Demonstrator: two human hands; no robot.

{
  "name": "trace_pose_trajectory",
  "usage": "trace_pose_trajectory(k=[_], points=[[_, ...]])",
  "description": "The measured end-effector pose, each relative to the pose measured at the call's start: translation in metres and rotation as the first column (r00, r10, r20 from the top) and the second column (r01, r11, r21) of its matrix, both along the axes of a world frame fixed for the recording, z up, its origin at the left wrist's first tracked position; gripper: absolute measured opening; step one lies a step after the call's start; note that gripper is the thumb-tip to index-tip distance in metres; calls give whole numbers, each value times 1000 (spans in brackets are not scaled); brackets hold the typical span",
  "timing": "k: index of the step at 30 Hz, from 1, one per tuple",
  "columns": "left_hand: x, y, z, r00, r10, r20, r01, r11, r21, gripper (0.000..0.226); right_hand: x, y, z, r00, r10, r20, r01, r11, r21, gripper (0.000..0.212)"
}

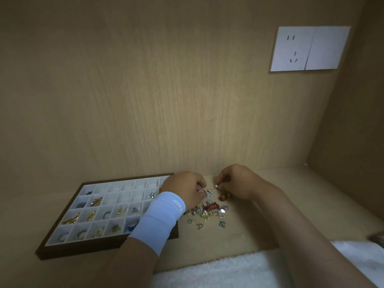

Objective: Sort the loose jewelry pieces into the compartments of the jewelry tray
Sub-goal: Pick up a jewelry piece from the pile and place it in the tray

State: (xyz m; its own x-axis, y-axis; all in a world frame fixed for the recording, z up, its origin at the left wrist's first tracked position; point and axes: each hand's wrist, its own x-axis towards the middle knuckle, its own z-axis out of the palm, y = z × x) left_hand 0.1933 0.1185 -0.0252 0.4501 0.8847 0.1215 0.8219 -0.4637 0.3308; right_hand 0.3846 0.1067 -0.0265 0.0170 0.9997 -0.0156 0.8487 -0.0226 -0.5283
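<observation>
A dark-framed jewelry tray [62, 246] with white compartments lies at the left; several compartments hold gold, silver and blue pieces. To its right a pile of loose jewelry [207, 213] is scattered on the wooden surface. My left hand [185, 190], with a light blue wristband, is closed over a rose-gold chain piece [204, 191] at the pile's far edge. My right hand [234, 181] pinches a small pearl piece [216, 186] just beside it. The two hands are close together, and a thin beaded chain seems to run between them.
A wooden back wall rises directly behind the hands, and a side wall closes the right. A white socket plate [309, 48] sits high on the back wall. A white fluffy cloth [239, 271] lies along the near edge.
</observation>
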Motion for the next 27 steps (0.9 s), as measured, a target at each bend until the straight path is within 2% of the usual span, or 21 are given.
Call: trace_pose_trajectory(k=[2, 8, 11, 13, 16, 19, 22, 24, 27], points=[[0, 1, -1, 1000, -5, -7, 5, 1000, -19, 25, -2, -1, 0, 1000, 8, -28, -8, 1000, 1, 15], [-1, 1, -3, 1000, 6, 26, -6, 1000, -16, 19, -15, -4, 4, 995, 100, 1, -100, 995, 24, 30], [-4, 3, -5, 995, 12, 100, -6, 998, -58, 16, -21, -4, 3, 985, 153, 74, -155, 988, 26, 25], [-6, 4, -6, 988, 18, 152, -5, 996, -87, 14, -25, -4, 2, 988, 132, 76, -135, 990, 41, 19], [-8, 5, -6, 970, 18, 244, 10, 994, -111, 13, -26, -3, -1, 996, 77, -50, -73, 995, 64, 7], [-10, 7, -7, 913, 46, 405, 14, 990, -142, 10, -23, -3, 0, 980, 66, -186, -44, 992, 120, 1], [-14, 10, -6, 853, 80, 516, 7, 986, -164, 14, -22, -5, 4, 945, 69, -319, -29, 991, 128, 15], [-18, 10, -4, 839, 77, 539, 30, 982, -187, 19, -23, -6, 6, 937, 73, -342, -29, 991, 132, 19], [-21, 10, -5, 866, 51, 497, 52, 980, -192, 22, -22, -7, 6, 953, 74, -295, -34, 990, 140, 22]])
